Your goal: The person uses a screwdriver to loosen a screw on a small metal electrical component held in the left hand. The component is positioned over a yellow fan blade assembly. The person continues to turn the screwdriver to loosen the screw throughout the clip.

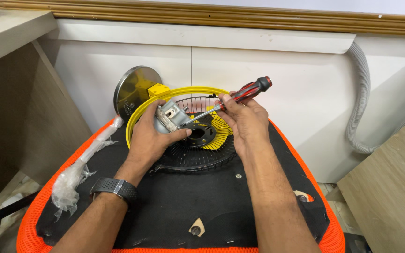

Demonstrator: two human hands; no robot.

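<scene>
Black fabric of an upturned seat (188,201), edged in orange mesh, fills the near part of the view, with screws and small cut-outs showing along its near edge. Both forearms reach over it; the left one wears a dark watch (114,188). On the far part of the seat lies a fan guard (198,152) of black wire with a yellow rim, tilted up against the white wall panel behind.

Left hand (150,137) is clenched around a grey metal motor (170,117), holding it over the guard's left side, just above the black hub ring at its centre. Right hand (244,119) grasps a screwdriver (240,96) by its red and black handle; the shaft slants down to the left and its tip seems to meet the motor, though the contact point is too small to be sure.

Behind the guard a round metal disc (134,89) with a yellow block leans on the wall. Crumpled clear plastic (78,171) lies along the seat's left edge. A grey ribbed hose (359,103) hangs at the right.
</scene>
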